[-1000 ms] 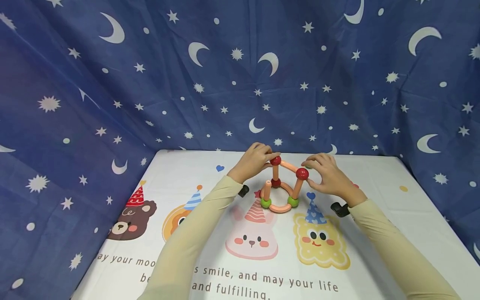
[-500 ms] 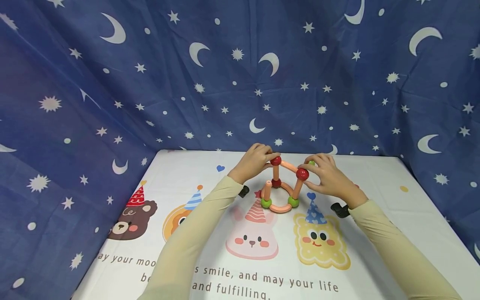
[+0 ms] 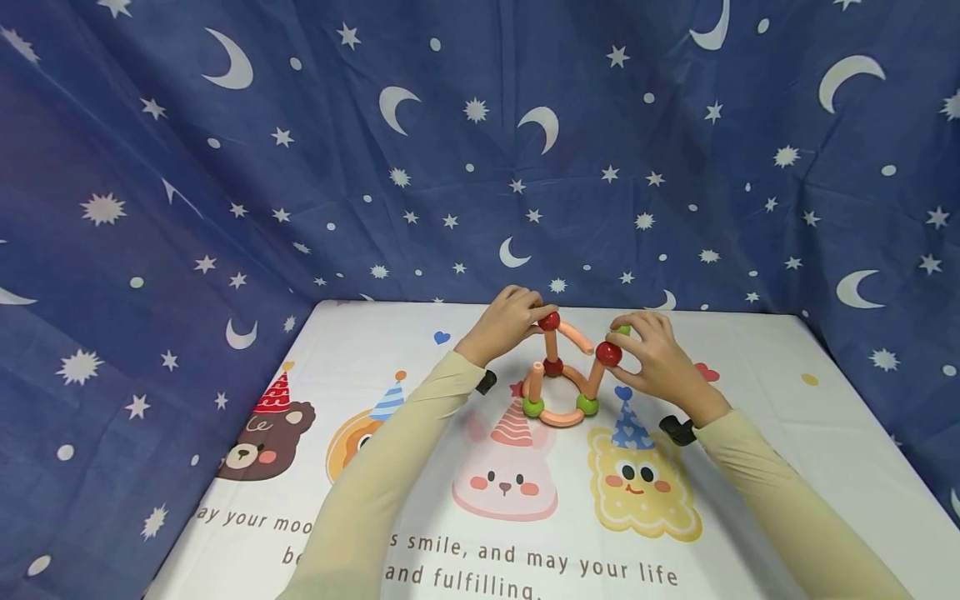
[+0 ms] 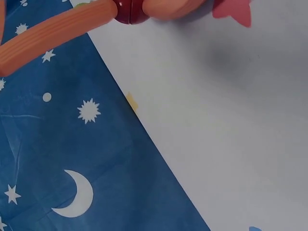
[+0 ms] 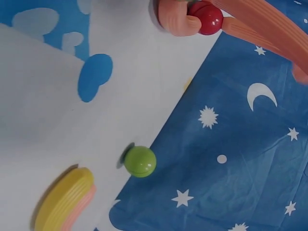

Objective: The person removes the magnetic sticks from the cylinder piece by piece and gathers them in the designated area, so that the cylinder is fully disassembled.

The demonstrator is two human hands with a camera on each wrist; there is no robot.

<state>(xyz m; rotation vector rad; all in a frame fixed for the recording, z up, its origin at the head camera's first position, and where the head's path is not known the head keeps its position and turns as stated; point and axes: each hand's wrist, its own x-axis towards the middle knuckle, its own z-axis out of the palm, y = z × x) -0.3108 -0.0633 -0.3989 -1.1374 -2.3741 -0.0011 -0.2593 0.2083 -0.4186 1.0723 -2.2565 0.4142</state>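
A toy frame of orange sticks and balls stands on the table. My left hand [image 3: 510, 323] pinches the red ball [image 3: 549, 322] at its top left. From that ball a curved orange stick [image 3: 576, 337] reaches right, its far end free and just apart from the other top red ball [image 3: 608, 354]. My right hand [image 3: 660, 354] holds this ball between thumb and fingers, above a slanted orange stick [image 3: 593, 379]. Below are a lower red ball [image 4: 130, 10], two green balls [image 3: 588, 405] and curved sticks [image 3: 561, 418]. Both wrist views leave out the hands' grip.
Behind the right hand a loose green ball [image 5: 140, 161] lies on the table. Near it lie a yellow curved piece [image 5: 60, 199] and a pink one [image 5: 81, 207]. An upright orange stick [image 3: 536, 383] has a free top. A blue starry curtain [image 3: 465, 167] hangs behind the table.
The right hand has shifted slightly right and down with its red ball. The top curved stick has come away from that ball, leaving a small gap. The left hand stays in place.
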